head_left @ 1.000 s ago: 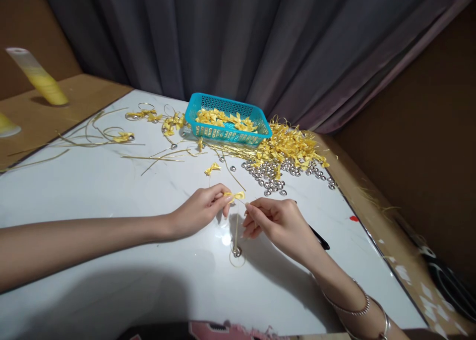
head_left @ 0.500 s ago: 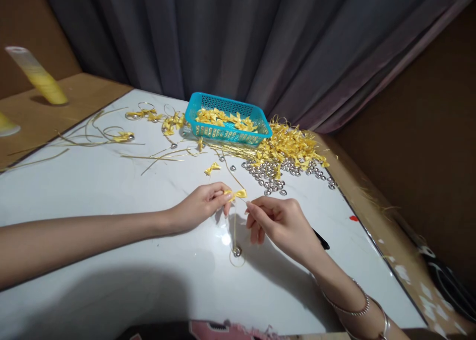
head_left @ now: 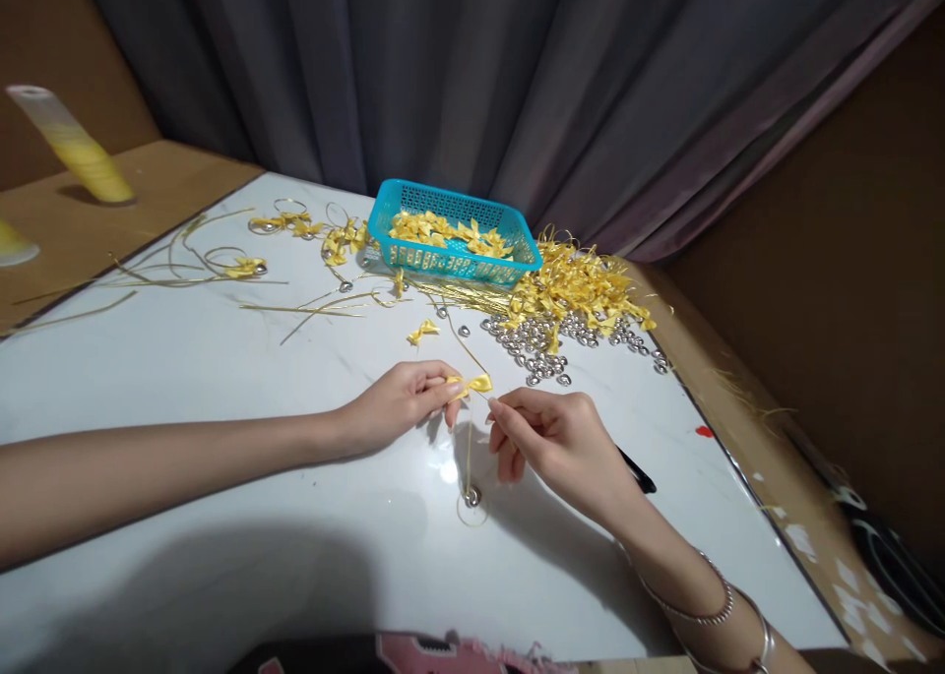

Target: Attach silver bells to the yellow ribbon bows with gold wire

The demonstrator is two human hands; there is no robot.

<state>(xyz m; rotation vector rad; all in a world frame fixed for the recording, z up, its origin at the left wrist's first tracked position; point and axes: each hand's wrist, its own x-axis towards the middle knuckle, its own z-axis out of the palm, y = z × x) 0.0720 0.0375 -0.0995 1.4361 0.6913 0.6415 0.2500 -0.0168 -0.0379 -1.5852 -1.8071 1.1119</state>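
Near the middle of the table, my left hand [head_left: 420, 398] pinches a yellow ribbon bow [head_left: 478, 385] between thumb and fingertips. My right hand [head_left: 546, 438] is closed just to the right, its thumb and forefinger pinching a thin gold cord [head_left: 483, 396] that runs to the bow. Another length of cord hangs down from the bow to a silver bell-like piece [head_left: 471, 497], with a thin loop around it on the tabletop. Beyond my hands lies a loose yellow bow [head_left: 423, 333]. Part of the held bow is hidden by my left fingers.
A blue plastic basket [head_left: 454, 269] holding yellow bows stands at the back. Beside it are a heap of yellow bows [head_left: 572, 280] and many small silver pieces [head_left: 542, 344]. Gold cords [head_left: 162, 278] lie at left. A black object [head_left: 636, 469] sits behind my right wrist.
Almost nothing differs. Both hands keep their pinch on the bow and cord, and the view has shifted very slightly.
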